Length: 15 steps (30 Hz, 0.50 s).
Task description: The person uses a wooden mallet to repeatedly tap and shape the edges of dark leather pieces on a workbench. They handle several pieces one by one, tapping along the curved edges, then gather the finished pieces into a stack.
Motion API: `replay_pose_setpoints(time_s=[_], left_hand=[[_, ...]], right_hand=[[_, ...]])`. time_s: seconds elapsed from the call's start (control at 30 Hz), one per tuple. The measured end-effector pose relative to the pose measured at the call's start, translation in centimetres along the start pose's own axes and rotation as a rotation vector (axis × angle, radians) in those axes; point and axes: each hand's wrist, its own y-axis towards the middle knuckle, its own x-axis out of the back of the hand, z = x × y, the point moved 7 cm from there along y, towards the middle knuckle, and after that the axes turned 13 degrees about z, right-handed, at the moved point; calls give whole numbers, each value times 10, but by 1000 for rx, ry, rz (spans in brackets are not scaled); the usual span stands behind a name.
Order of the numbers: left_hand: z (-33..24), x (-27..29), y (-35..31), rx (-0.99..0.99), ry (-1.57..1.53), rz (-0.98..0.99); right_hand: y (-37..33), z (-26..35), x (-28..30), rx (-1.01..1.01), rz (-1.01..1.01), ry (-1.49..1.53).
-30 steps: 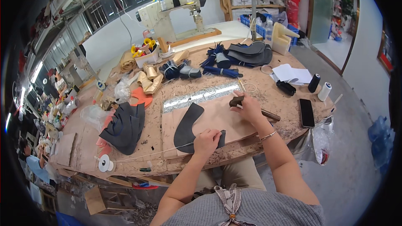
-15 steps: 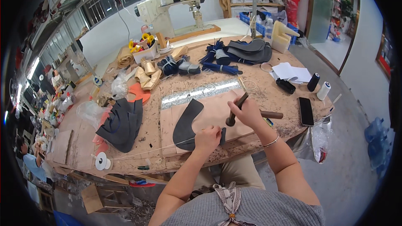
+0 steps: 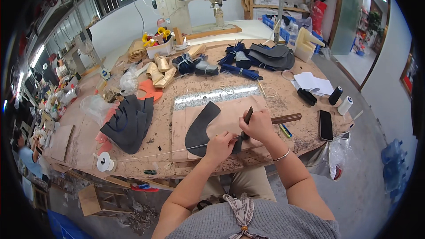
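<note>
A curved black leather piece (image 3: 200, 126) lies on a tan cardboard sheet (image 3: 226, 115) in front of me. My left hand (image 3: 220, 146) presses down on the near end of the piece, by a small dark strip. My right hand (image 3: 258, 125) grips a dark slim tool (image 3: 246, 119), its tip pointing down at the strip beside my left fingers. A white cord (image 3: 155, 154) runs from under my left hand to a white spool (image 3: 105, 162) at the table's near left.
A stack of black leather cuts (image 3: 128, 121) lies to the left. A brown-handled hammer (image 3: 287, 118), a black phone (image 3: 326, 125) and two thread cones (image 3: 341, 99) sit to the right. Dark shoe uppers (image 3: 270, 55) and a sewing machine (image 3: 190, 2) stand at the back.
My right hand picked the dark tool up from beside the hammer and brought it down toward my left hand at the near end of the leather piece.
</note>
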Motion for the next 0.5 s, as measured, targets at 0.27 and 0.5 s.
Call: replay_pose_setpoints(time_s=[0.27,0.5], left_hand=[[24,39,-42,-228,190,40],[34,76,-55,-211,312,43]], right_hand=[[-4,1,2,14,-40,-6],[-8,-4,1,-12,-15,50]])
